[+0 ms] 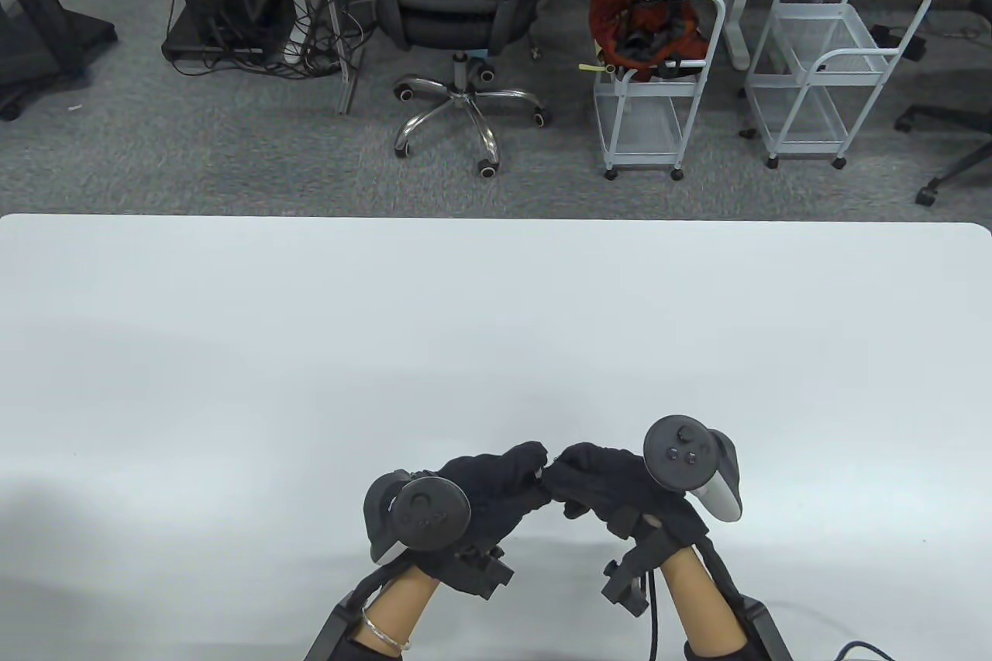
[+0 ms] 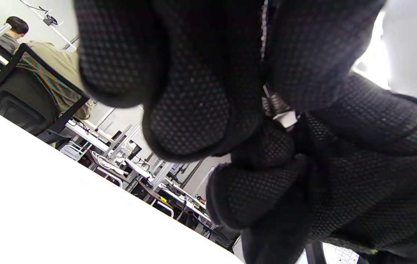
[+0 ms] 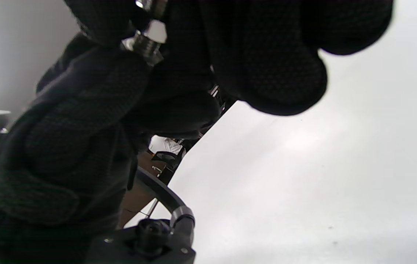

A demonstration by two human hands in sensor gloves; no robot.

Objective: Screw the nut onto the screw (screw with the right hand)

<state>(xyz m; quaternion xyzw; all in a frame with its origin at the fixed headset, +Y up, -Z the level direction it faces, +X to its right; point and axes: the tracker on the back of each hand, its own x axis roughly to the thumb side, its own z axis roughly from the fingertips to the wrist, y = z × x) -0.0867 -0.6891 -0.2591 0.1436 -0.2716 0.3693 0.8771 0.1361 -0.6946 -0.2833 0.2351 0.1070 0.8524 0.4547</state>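
Left hand (image 1: 480,490) fingers pinching threaded screw (image 3: 146,46), right hand (image 1: 604,483) fingers apparently gripping white nut (image 3: 156,31), above table (image 1: 496,320)

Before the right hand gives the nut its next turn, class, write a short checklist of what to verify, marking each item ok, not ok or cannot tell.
1. Both hands meet over the table: ok, left hand and right hand are fingertip to fingertip.
2. Screw is gripped: ok, threaded metal shows between gloved fingers.
3. Nut sits at the threads: ok, a pale piece lies against them.
4. Nut is square on the thread: cannot tell, gloves hide it.
5. How far the nut is threaded on: cannot tell.
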